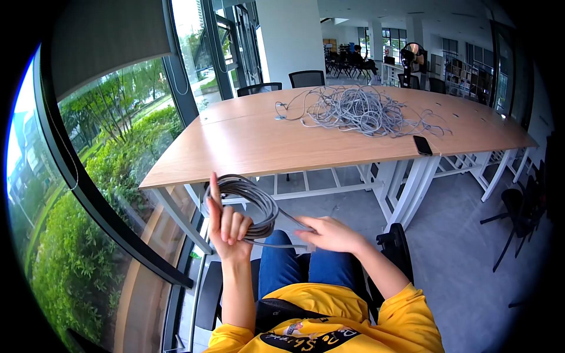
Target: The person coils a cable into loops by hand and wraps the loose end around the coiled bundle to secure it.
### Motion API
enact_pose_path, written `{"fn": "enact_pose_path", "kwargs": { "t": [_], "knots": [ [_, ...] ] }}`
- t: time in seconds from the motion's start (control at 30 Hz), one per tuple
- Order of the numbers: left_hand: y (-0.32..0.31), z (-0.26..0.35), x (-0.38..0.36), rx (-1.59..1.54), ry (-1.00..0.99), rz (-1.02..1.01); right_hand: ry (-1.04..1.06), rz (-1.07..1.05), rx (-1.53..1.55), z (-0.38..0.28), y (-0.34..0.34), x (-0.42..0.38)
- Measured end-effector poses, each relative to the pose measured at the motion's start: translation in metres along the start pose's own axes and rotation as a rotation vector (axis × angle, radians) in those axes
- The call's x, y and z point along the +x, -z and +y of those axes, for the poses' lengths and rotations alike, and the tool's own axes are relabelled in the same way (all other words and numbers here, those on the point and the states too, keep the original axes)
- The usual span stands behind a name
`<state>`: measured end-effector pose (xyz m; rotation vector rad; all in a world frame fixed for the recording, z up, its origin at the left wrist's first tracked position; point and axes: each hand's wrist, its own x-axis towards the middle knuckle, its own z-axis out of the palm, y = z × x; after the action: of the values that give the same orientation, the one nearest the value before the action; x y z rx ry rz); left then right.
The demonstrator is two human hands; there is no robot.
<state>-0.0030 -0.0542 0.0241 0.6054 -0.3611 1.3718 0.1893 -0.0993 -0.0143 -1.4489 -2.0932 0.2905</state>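
My left hand (228, 226) is closed around a coil of grey cable (266, 206), with the index finger pointing up and the other fingers curled over the loops. The coil hangs above my lap, in front of the table's near edge. To its right, my right hand (322, 232) pinches a strand of the same cable running from the coil. A cable end reaches below the coil toward my right hand. On the wooden table (253, 138) lies a large tangled heap of grey cable (359, 112).
A black phone (422, 145) lies near the table's front edge. Black chairs (306, 79) stand behind the table and at the right (515, 212). Windows line the left side. A seated person (360, 59) and a fan (413, 56) are in the background.
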Motion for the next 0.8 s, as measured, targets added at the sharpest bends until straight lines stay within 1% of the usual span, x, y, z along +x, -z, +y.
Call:
{"fn": "enact_pose_path", "kwargs": {
  "t": [0.07, 0.13, 0.17, 0.2, 0.23, 0.27, 0.33, 0.37, 0.43, 0.47, 0.53, 0.57, 0.63, 0.67, 0.7, 0.73, 0.8],
  "knots": [
    [-0.003, 0.01, 0.001, -0.02, -0.066, -0.019, 0.012, -0.072, 0.401, 0.042, -0.018, 0.003],
    [-0.003, 0.018, 0.004, 0.056, -0.16, -0.074, -0.016, -0.062, 0.371, 0.05, -0.019, 0.004],
    [-0.005, 0.019, 0.004, 0.163, -0.19, -0.009, -0.052, 0.015, 0.559, 0.054, -0.023, 0.006],
    [-0.005, 0.018, 0.005, 0.166, -0.192, -0.007, -0.09, 0.093, 0.748, 0.055, -0.026, 0.007],
    [-0.005, 0.015, 0.004, 0.273, -0.214, 0.054, -0.145, 0.106, 0.667, 0.033, -0.012, 0.004],
    [-0.004, 0.011, 0.004, 0.38, -0.232, 0.114, -0.147, 0.105, 0.668, 0.022, -0.009, 0.005],
    [0.002, 0.008, 0.005, 0.401, -0.214, 0.118, 0.156, 0.401, 0.283, 0.01, -0.005, 0.006],
    [0.004, 0.007, 0.006, 0.411, -0.208, 0.121, 0.155, 0.403, 0.281, 0.008, -0.001, 0.005],
    [0.01, 0.009, 0.007, 0.466, -0.185, 0.126, 0.216, 0.347, 0.076, 0.005, 0.005, 0.003],
    [0.012, 0.009, 0.007, 0.466, -0.186, 0.127, 0.217, 0.346, 0.076, 0.003, 0.007, 0.001],
    [0.015, 0.007, 0.007, 0.556, -0.074, 0.117, 0.245, 0.202, 0.023, 0.0, 0.01, -0.001],
    [0.015, 0.005, 0.007, 0.627, -0.023, 0.158, 0.245, 0.203, 0.023, -0.003, 0.01, -0.002],
    [0.018, -0.001, 0.006, 0.771, 0.057, 0.199, 0.314, 0.192, 0.076, -0.013, 0.011, 0.001],
    [0.018, -0.005, 0.006, 0.847, 0.087, 0.215, 0.314, 0.193, 0.076, -0.018, 0.013, 0.001],
    [0.014, -0.008, 0.006, 0.91, 0.112, 0.213, 0.298, 0.148, 0.068, -0.023, 0.016, 0.002],
    [0.01, -0.01, 0.006, 0.918, 0.151, 0.22, 0.283, 0.104, 0.06, -0.027, 0.018, 0.002],
    [0.007, -0.016, 0.005, 0.935, 0.211, 0.208, 0.292, 0.114, 0.036, -0.031, 0.019, 0.002]
  ]
}}
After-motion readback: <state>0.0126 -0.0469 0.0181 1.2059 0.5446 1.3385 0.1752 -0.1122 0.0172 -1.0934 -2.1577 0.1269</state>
